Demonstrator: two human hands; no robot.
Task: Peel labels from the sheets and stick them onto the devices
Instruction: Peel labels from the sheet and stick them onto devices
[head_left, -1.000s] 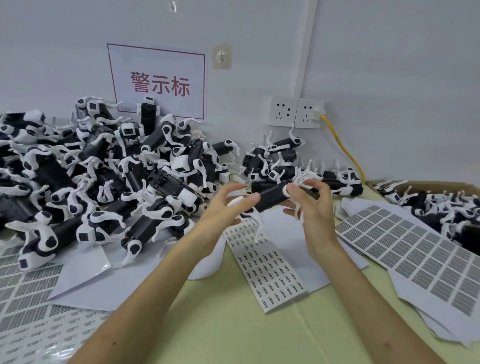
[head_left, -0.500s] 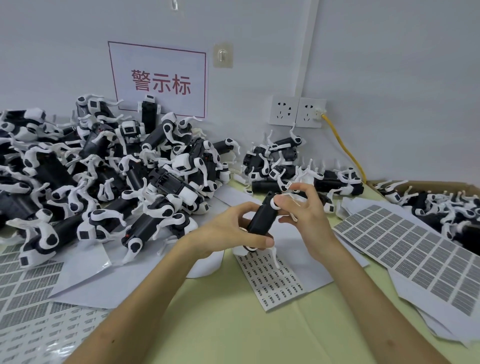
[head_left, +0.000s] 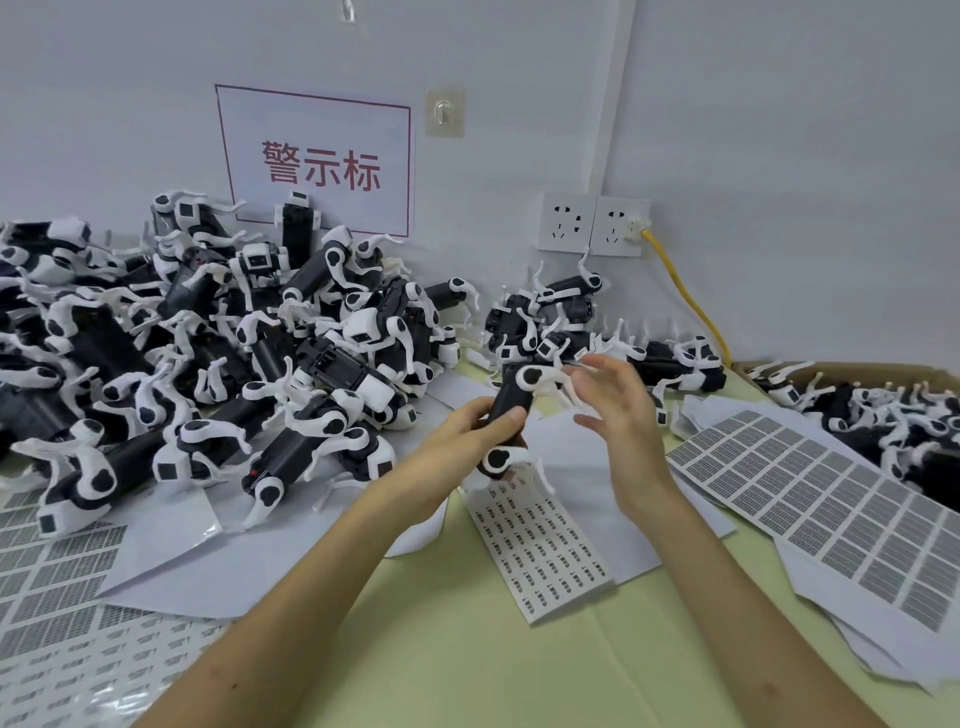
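The device in work is a black body with white legs, held above the table near the middle of the view. Its long axis runs from about 1 o'clock at the far end to 7 o'clock at the near end, with one white leg joint at each end.

The left hand comes in from 8 o'clock and grips the body at mid-length, thumb on the facing side and fingers wrapped behind.

The right hand lies at 3 o'clock from the device, just beside its far leg. The fingers are spread and hold nothing that can be made out. They are blurred, so contact with the leg, or a label on a fingertip, cannot be confirmed.

The narrow label sheet lies flat at 6 o'clock, directly below the device. The wide label sheet lies at 4 o'clock.

Judgement: the right hand is free and nearer to both sheets, so the next peel falls to it while the left hand presents the body
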